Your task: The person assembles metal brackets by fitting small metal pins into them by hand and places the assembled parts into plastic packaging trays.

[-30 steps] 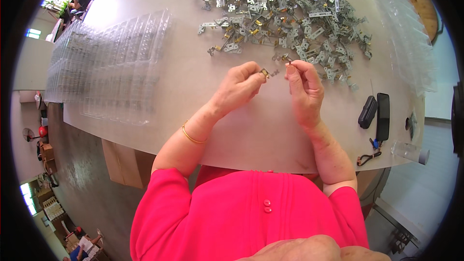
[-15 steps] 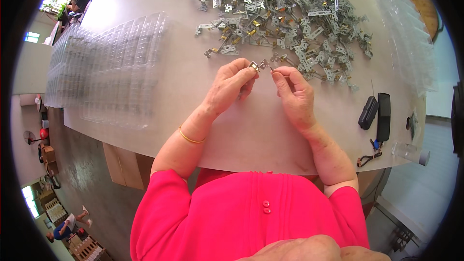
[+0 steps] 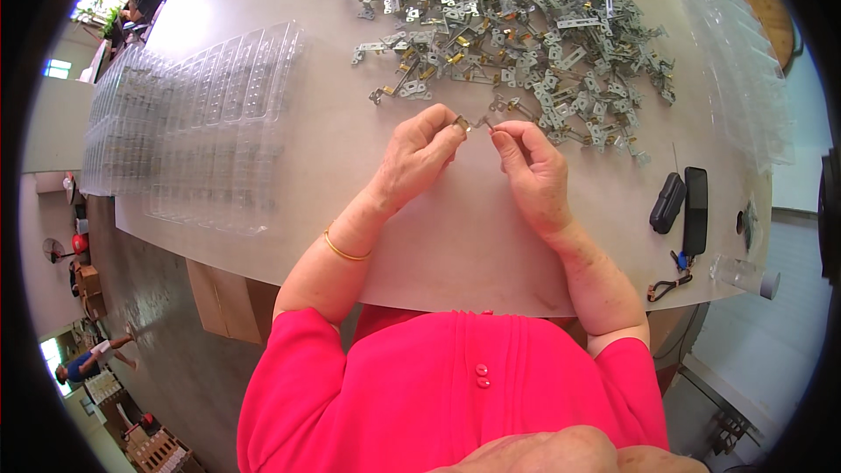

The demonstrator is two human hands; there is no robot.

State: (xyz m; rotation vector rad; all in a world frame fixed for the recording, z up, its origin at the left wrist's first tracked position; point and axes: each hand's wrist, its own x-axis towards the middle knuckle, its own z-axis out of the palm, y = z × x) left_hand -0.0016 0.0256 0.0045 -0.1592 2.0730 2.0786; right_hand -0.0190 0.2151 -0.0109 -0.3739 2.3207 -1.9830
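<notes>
Between thumb and fingers, my left hand pinches a small metal bracket with a shiny, brassy part. My right hand, thumb against forefinger, holds a thin metal piece close to it. The two pieces meet or nearly meet between my fingertips; I cannot tell whether they are joined. Just beyond my hands lies a large pile of metal brackets, silver with some brass-coloured parts. The nearest brackets of the pile lie close to my right fingertips.
Stacked clear plastic trays stand on the table's left, and more clear plastic trays at the far right. Right of my arm are a black case, a phone, a corded key ring and a clear bottle. Another person walks at far left.
The bracket in my left hand has turned and sits lower between my fingers, and my left fingers have closed in. My right hand has barely moved. The distant person has moved up and left.
</notes>
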